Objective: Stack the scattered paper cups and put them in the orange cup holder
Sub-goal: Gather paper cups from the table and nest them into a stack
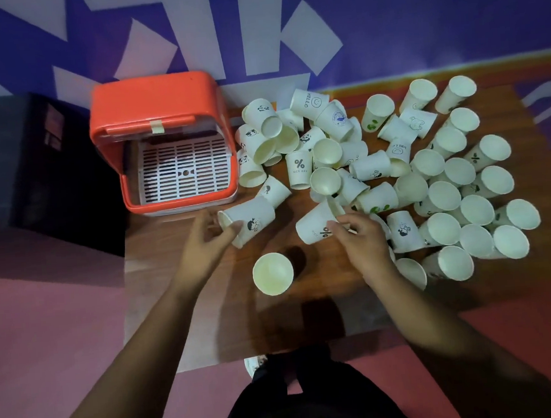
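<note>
Handling thin paper cups (377, 197): my read is near weightless, with walls that flex and dent under a squeeze and a coating that is probably a bit slick. Best hold is a light wrap round the side wall just under the rolled rim, which should be the stiffest part; pinching mid-wall risks a crease that jams nesting. My left hand (208, 237) has its fingers curled round the rim end of the cartoon-figure cup (252, 219), which lies on its side with the mouth facing left. The fingertips are blurred, so I can't tell how deep the grip goes. My right hand (359, 240) pinches the side wall of the % cup (315, 227), which is tilted with its base to the near left and its mouth to the far right. The two cups are apart, not nested yet. One upright cup (272, 274) stands alone on the table (210, 313), near me, between my forearms, touching neither. The rest of the heap sits far and right of both hands; some cups are upright and many are tipped over each other. The orange cup holder (159, 96) sits far left, just beyond my left hand, open toward me, with its white grate (185, 171) bare of cups. Nothing is loaded; stacking is barely begun.
</note>
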The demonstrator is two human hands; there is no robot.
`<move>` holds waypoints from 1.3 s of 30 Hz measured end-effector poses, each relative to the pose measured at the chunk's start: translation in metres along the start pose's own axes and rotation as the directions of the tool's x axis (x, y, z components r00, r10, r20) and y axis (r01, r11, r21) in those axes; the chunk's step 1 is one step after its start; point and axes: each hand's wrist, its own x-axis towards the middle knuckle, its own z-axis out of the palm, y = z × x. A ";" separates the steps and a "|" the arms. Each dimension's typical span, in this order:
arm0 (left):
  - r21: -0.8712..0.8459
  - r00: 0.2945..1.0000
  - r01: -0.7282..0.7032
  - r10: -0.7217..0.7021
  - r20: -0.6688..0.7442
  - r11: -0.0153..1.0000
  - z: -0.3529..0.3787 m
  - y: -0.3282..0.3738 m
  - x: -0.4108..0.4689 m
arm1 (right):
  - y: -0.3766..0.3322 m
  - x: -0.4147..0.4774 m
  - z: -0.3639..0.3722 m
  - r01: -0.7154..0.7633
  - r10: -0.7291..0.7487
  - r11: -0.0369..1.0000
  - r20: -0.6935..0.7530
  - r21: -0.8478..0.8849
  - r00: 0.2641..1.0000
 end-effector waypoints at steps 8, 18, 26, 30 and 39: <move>0.241 0.924 -0.316 0.239 0.299 0.918 -0.013 0.020 -0.049 | -0.021 -0.048 -0.017 -0.049 0.064 0.985 -0.088 0.168 0.994; 0.545 0.849 -0.445 0.140 0.510 0.711 0.030 -0.015 -0.048 | -0.041 -0.088 -0.015 -0.017 0.031 0.993 -0.110 0.121 0.993; 0.231 0.932 -0.221 0.136 0.335 0.947 0.037 -0.058 -0.045 | -0.032 -0.098 -0.010 -0.101 0.132 0.979 -0.173 0.178 0.976; 0.161 0.887 -0.215 0.124 0.444 0.963 0.044 -0.070 -0.036 | -0.027 -0.099 -0.012 -0.154 0.199 0.956 -0.166 0.252 0.966; 0.110 0.812 -0.242 0.139 0.567 0.964 0.056 -0.053 -0.030 | -0.023 -0.084 -0.026 -0.173 0.196 0.966 -0.104 0.195 0.975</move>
